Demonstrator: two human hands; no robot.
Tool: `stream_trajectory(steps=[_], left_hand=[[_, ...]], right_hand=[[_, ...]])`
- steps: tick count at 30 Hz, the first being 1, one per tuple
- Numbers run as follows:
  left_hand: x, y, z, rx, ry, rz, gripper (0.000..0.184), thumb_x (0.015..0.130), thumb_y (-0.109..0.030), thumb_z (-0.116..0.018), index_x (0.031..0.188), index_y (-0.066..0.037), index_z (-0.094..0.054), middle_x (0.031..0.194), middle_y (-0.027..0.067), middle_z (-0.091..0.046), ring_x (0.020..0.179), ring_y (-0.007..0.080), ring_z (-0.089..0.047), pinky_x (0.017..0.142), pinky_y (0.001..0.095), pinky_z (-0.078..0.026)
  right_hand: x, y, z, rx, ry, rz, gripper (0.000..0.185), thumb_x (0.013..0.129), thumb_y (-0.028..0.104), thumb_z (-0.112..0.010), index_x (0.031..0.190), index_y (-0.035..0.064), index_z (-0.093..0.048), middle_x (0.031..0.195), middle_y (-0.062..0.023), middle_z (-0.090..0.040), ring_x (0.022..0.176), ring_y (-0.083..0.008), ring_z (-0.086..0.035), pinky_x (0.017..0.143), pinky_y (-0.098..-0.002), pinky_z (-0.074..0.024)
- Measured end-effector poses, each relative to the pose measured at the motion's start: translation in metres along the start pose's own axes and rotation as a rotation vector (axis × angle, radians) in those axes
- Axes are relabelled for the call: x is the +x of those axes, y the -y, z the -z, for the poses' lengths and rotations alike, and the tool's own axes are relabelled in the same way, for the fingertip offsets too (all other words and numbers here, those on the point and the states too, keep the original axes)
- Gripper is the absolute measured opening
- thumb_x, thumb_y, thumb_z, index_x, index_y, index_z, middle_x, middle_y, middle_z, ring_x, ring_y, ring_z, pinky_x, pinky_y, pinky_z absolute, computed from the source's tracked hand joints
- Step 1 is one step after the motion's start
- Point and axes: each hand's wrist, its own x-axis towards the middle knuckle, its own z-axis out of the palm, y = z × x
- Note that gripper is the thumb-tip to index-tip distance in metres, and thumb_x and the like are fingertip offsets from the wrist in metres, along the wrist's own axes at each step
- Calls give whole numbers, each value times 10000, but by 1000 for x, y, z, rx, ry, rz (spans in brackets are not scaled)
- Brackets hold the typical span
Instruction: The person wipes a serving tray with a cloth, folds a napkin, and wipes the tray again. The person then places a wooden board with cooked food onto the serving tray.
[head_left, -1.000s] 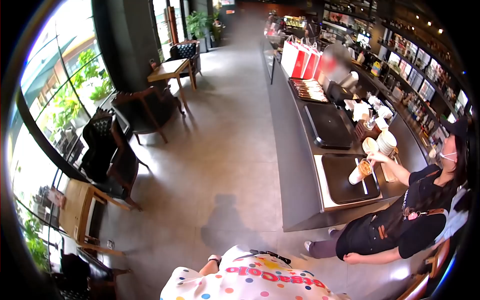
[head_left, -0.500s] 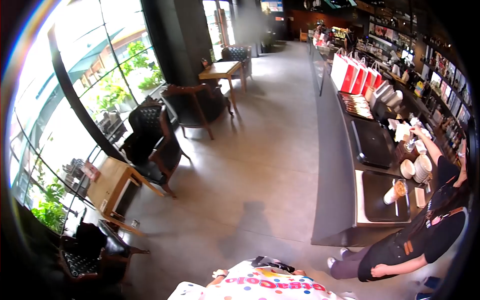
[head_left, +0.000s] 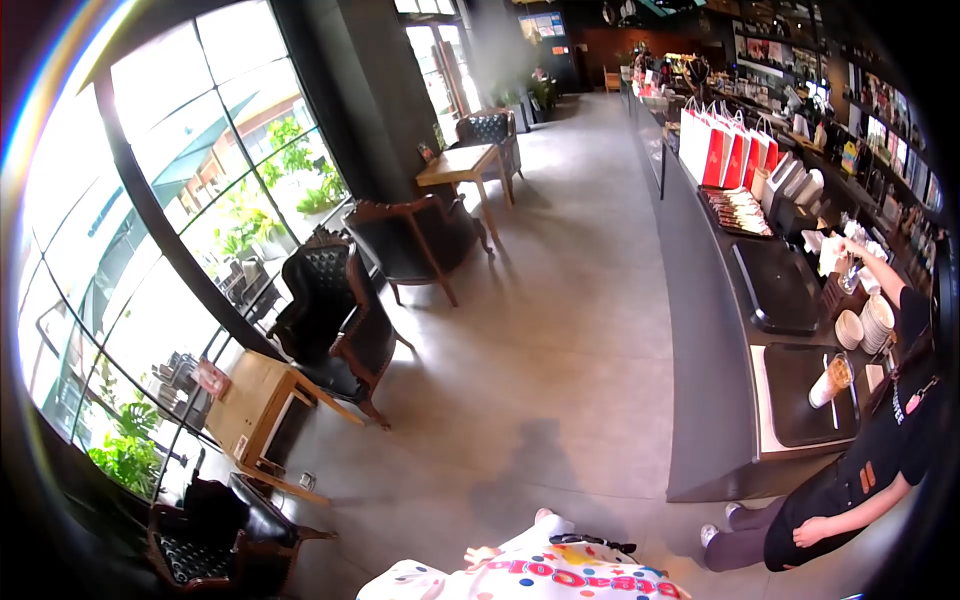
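Note:
My left hand shows as a small patch at the bottom of the view, beside my white shirt with coloured dots and red lettering. Its few visible fingers look stretched out, and nothing shows in them. My right hand is out of view. A black strap lies across the shirt front. To the right, on the counter, an iced drink in a clear cup stands on a black tray, with a pale straw-like stick beside it.
A co-worker in a black apron stands at the counter end, one hand reaching over it. Another black tray, stacked saucers and red-white paper bags line the counter. Armchairs and wooden tables stand left by windows.
The view has shifted, so the counter, chairs and tables sit further right and lower. My right hand, partly visible before, has left the view. The co-worker still reaches over the counter.

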Motion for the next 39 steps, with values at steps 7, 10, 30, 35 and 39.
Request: stream_trajectory(steps=[7,10,30,35,39], left_hand=[[22,26,23,-47,12,31,361,882,-316,-455,1128,-127,-640,1225,92,-576,1160,289,-497,945,410,-381],[29,40,27,-72,30,56,361,883,-320,-457,1133,-132,-638,1231,88,-572,1167,290,-489,950,412,-374],[85,84,84,19,113,82,366,888,-343,-470,1165,-164,-627,1273,60,-548,1216,294,-432,985,427,-322],[103,68,98,118,115,40,367,890,-349,-473,1174,-172,-625,1283,53,-542,1228,295,-418,994,431,-309],[116,55,99,184,116,-3,369,891,-353,-475,1180,-178,-623,1291,47,-537,1238,295,-406,1001,434,-298]], right_hand=[[60,72,14,26,125,-218,153,813,199,-592,843,56,-635,753,-99,-656,663,-189,-638,606,-349,-518],[106,126,15,91,174,-228,166,826,206,-579,873,54,-628,777,-96,-664,686,-192,-647,626,-355,-527],[178,348,-87,390,491,-18,209,868,253,-558,974,89,-630,831,-65,-685,690,-169,-656,562,-316,-522],[140,304,-61,470,90,-297,208,844,253,-558,910,75,-642,850,-78,-692,704,-175,-667,586,-342,-524],[93,270,-48,649,-43,-445,195,825,218,-557,885,49,-635,800,-114,-682,657,-203,-664,553,-331,-525]])
